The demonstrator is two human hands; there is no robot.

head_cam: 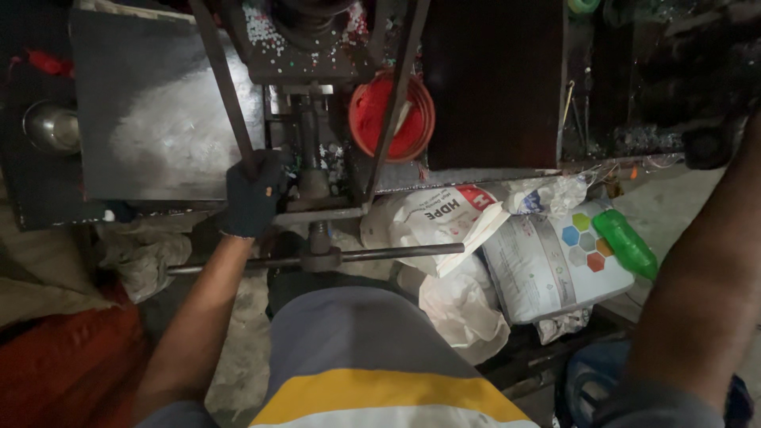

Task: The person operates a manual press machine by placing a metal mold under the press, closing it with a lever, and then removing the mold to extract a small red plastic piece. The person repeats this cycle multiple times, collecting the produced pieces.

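Mid-press at a grimy manual moulding machine: gloved left hand clamped on its slanted dark steel lever; right hand unseen beyond the machine's right end, grip impossible to tell. Likely next: a firm, steady pull.

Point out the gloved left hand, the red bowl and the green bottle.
left hand (252,198): head view, back of the dark glove gripping the slanted rod.
red bowl (372,119): head view, inner left wall.
green bottle (626,244): head view, middle of its body.

dim overall | light falls from above centre | glare on grey metal plate | corners black | edges stretched, softly blurred
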